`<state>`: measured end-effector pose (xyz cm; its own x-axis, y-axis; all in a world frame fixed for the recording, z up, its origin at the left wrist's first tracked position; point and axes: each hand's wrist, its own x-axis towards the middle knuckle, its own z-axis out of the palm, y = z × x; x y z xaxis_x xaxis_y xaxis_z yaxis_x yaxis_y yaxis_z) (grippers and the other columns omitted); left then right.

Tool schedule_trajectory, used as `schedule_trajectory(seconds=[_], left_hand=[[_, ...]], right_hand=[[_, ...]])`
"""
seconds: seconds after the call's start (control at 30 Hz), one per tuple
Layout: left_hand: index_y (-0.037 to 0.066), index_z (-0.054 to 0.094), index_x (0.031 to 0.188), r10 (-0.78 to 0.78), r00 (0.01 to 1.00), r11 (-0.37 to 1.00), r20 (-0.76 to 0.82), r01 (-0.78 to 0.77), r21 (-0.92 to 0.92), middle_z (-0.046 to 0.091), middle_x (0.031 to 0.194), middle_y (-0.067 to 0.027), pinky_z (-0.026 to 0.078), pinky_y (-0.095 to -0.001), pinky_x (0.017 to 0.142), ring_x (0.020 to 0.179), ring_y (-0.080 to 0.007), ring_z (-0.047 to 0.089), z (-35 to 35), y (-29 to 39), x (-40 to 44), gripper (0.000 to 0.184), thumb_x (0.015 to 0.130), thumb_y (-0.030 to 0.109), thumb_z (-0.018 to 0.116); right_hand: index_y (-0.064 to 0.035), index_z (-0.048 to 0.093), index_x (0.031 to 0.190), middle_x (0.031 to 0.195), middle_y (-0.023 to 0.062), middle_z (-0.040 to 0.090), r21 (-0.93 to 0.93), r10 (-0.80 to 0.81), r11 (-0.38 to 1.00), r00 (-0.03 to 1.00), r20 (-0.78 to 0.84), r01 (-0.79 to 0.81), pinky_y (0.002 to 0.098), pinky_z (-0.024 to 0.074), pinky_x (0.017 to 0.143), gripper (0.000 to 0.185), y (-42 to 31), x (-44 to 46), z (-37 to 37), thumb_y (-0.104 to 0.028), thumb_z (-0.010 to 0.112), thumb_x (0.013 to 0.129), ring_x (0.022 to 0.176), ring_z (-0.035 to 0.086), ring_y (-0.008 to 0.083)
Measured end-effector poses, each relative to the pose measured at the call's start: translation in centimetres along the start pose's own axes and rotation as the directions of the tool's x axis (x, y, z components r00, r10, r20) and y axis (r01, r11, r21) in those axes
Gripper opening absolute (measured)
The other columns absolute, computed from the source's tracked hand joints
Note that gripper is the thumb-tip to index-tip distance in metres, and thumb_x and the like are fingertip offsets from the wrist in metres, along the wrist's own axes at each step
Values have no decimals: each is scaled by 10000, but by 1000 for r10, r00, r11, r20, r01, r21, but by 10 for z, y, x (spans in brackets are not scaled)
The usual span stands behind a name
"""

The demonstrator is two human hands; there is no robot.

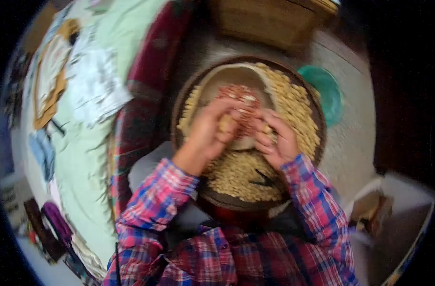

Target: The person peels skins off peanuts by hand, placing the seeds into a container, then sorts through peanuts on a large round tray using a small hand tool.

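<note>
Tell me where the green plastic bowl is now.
In the head view, the green plastic bowl is on the pale floor to the person's right, beside the far-right edge of the round brown tray.

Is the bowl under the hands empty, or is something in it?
Not empty: the bowl has a heap of small red nuts inside, with its pale wall showing bare beyond them.

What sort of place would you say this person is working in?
Most likely a bedroom or living room in a home: a pale green sheet covers what looks like a bed, a light blue garment lies on it, and boxy brown wooden furniture stands nearby.
</note>
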<state>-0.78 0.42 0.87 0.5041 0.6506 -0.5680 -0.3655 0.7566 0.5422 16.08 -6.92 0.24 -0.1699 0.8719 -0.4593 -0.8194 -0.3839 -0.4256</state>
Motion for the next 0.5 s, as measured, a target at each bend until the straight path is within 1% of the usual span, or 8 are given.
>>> schedule_trajectory(seconds=[0.03,0.1,0.17,0.23,0.3,0.4,0.47,0.5], left_hand=[[29,557,1012,-43,998,991,-39,38,-132,538,768,-18,301,-160,365,518,-59,453,-7,0,5,224,957,236,492],[8,559,985,-16,999,977,50,26,-210,594,800,-53,408,-176,451,625,-120,552,-18,0,6,241,959,234,481],[1,556,1005,-43,999,979,-31,36,-203,618,820,-73,451,-209,488,661,-148,585,-16,0,7,267,962,255,486],[13,564,1004,-53,997,975,56,64,-214,635,859,-91,495,-246,554,718,-170,616,-21,0,8,252,957,252,498],[19,567,1022,-40,999,982,33,45,-186,637,883,-88,505,-259,586,742,-172,622,-17,-2,8,247,955,248,504],[22,577,1038,-61,996,992,62,67,-108,642,899,-85,521,-251,589,736,-170,628,-14,-1,3,233,948,228,514],[17,583,1039,-74,992,991,102,85,-108,646,901,-95,537,-241,583,717,-169,633,-11,-2,1,227,945,213,518],[22,580,1044,-63,993,997,97,68,-49,642,918,-92,538,-240,584,738,-170,635,-11,-3,0,223,943,213,521]], right_hand=[[-69,527,1024,785,25,522,11,16,1000,999,41,-16,188,293,390,178,0,1,-3,-222,498,937,524,422,78],[-69,532,990,784,27,523,28,37,999,998,48,-39,191,298,392,197,2,2,-3,-256,491,943,535,447,82],[-70,538,966,779,26,524,58,29,998,1000,-10,-28,196,302,391,206,0,-3,3,-269,488,945,536,462,84],[-74,536,937,769,17,520,70,-23,997,999,-38,25,199,302,391,199,-11,-9,5,-269,500,939,534,458,81],[-78,528,916,761,12,512,165,-202,964,978,-51,207,199,299,393,197,-31,-12,0,-273,508,935,533,452,80],[-79,520,928,749,10,489,-46,-534,841,813,-231,539,205,299,389,194,-86,-17,-10,-272,515,930,503,425,81],[-68,521,958,757,16,483,-306,-758,651,570,-317,695,215,315,391,187,-117,-15,-26,-252,520,926,504,417,79],[-68,521,958,757,16,483,-312,-762,646,566,-314,697,215,315,391,187,-129,-13,-38,-252,520,926,504,417,79]])
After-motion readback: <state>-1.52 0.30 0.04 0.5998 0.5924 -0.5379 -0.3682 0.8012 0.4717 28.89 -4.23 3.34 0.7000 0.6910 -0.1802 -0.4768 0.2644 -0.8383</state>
